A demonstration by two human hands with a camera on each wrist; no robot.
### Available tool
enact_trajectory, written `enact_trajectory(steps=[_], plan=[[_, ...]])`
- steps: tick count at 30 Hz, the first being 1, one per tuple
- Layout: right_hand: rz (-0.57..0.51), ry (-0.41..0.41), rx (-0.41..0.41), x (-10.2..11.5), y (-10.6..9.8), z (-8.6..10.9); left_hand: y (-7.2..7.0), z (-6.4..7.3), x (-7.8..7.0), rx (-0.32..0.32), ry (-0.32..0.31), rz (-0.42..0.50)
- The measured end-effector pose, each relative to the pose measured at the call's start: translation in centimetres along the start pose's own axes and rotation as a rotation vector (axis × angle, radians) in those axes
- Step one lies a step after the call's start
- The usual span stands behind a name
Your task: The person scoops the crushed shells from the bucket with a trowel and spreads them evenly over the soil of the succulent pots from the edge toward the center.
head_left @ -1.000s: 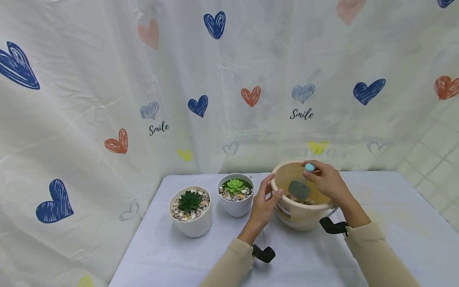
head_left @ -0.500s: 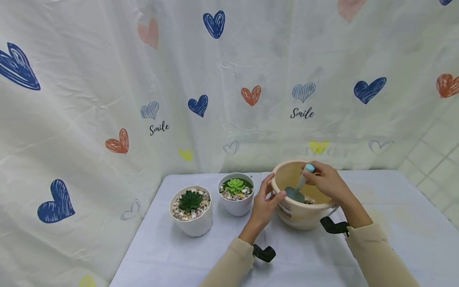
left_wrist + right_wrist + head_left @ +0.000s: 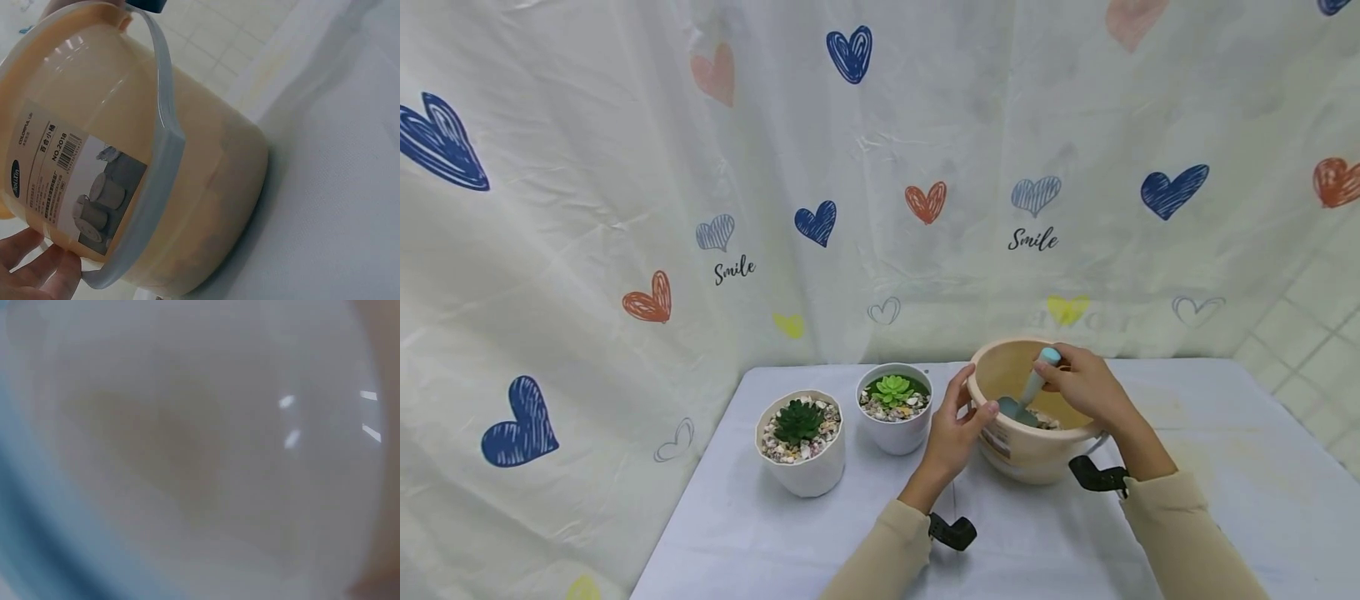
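Slanting from the right hand [image 3: 1086,387], a shovel [image 3: 1032,389] part-hides stones [image 3: 1047,422].

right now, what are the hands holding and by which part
The right hand pinches the scoop near its handle's blue end; the left hand holds the bucket at its rim.

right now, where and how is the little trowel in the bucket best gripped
Likely by the trowel's handle, near its blue end, from above and the right: it slants up that way, while the blade points down inside the bucket. The right hand holds it there.
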State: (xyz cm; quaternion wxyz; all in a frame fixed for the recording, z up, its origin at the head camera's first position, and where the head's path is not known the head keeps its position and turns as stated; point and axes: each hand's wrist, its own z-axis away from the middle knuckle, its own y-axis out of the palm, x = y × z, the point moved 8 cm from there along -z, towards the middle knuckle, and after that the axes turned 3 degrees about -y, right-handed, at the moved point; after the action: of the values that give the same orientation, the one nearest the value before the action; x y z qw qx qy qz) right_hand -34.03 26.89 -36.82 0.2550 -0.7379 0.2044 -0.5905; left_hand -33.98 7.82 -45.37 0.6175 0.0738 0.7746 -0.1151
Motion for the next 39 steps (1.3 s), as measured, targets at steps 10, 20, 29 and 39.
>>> enact_trajectory(steps=[10, 20, 29, 39], plan=[[-0.081, 0.008, 0.078, 0.1, 0.3, 0.2, 0.1, 0.0, 0.2, 0.001, -0.017, -0.014], [-0.127, 0.048, 0.072, -0.2, -0.2, 0.2, 0.2, -0.2, 0.0, 0.000, -0.008, -0.022], [-0.161, 0.025, -0.049, -0.2, -1.3, 0.4, 0.2, -0.2, -0.3, 0.000, -0.001, -0.016], [-0.182, 0.041, -0.219, -0.8, -2.4, 0.6, 0.0, -0.1, 0.2, 0.013, -0.008, 0.002]])
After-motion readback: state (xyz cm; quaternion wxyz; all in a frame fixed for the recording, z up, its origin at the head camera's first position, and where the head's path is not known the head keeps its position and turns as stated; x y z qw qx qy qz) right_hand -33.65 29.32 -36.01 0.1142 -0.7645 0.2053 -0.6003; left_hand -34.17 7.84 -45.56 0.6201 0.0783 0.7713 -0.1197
